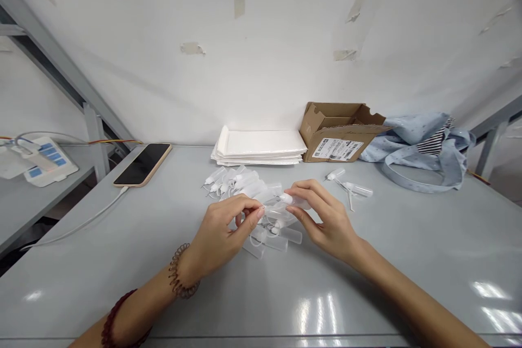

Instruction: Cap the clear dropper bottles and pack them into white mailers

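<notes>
Between thumb and fingers my right hand point(320, 212) grips a small translucent squeeze bottle point(299, 202) with a white tip pointing left. My left hand point(234, 223) is closed in a pinch just left of that tip; whatever its fingertips hold is too small to make out. Beneath and behind both hands lies a loose pile of similar squeeze bottles point(248, 182), some with thin white cap straps. Apart from the pile, to the right, are another small bottle point(359, 190) and a white-capped piece point(335, 174).
A phone point(142, 165) on a charging cable lies at the left. White padded envelopes point(261, 144) are stacked by the wall, beside an open cardboard box point(338, 136). Light blue fabric point(424, 152) with a strap is bunched at the right. A power strip point(49, 160) sits far left.
</notes>
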Demonstrator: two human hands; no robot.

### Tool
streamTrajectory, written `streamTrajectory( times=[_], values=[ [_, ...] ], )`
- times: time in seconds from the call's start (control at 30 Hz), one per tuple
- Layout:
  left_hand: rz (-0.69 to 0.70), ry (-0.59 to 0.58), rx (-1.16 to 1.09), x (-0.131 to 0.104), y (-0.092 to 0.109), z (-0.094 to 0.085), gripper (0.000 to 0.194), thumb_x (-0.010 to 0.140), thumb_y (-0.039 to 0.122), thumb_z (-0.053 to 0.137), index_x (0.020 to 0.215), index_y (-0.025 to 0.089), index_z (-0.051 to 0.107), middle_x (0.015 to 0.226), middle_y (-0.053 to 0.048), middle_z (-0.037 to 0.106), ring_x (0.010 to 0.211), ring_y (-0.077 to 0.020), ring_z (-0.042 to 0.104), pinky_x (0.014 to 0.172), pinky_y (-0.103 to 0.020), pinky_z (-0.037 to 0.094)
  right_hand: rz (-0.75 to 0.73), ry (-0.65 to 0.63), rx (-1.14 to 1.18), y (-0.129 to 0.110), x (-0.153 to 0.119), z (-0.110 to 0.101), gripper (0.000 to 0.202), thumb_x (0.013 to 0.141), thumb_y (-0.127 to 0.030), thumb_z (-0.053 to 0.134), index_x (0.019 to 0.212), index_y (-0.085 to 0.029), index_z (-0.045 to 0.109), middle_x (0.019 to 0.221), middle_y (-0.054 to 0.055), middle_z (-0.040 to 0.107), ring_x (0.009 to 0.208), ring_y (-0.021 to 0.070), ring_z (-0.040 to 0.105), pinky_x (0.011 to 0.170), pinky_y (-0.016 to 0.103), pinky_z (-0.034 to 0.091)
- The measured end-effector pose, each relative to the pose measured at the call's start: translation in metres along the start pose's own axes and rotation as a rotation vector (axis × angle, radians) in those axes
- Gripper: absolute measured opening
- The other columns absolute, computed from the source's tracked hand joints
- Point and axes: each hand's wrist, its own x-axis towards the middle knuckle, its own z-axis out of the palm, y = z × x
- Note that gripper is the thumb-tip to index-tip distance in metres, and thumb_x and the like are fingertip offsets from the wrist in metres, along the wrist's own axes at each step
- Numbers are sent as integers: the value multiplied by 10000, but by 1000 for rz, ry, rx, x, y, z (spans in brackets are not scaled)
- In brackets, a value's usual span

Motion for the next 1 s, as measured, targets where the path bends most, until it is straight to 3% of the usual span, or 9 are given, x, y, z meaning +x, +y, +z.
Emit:
streamTrajectory(
  times=[0.3, 1.0],
  values=[
    [36, -14, -11, 2, 2, -2, 150, 895, 187, 499, 828, 160, 631, 718, -24, 630, 644, -122, 541, 593, -224, 432, -97, -80, 17, -3, -2, 1, 291, 876, -79, 470, 1147, -173, 519, 975, 112, 531, 862, 181, 573, 690, 295, 517],
    [41, -38, -22, 0, 3, -2, 154, 897, 196, 500, 826, 163, 633, 711, -21, 631, 637, -122, 549, 599, -229, 440, -95, -90, 17, -5, -4, 1, 307, 892, -109, 445, 1178, -207, 494, 980, 103, 538, 858, 182, 579, 682, 305, 528]
  ],
)
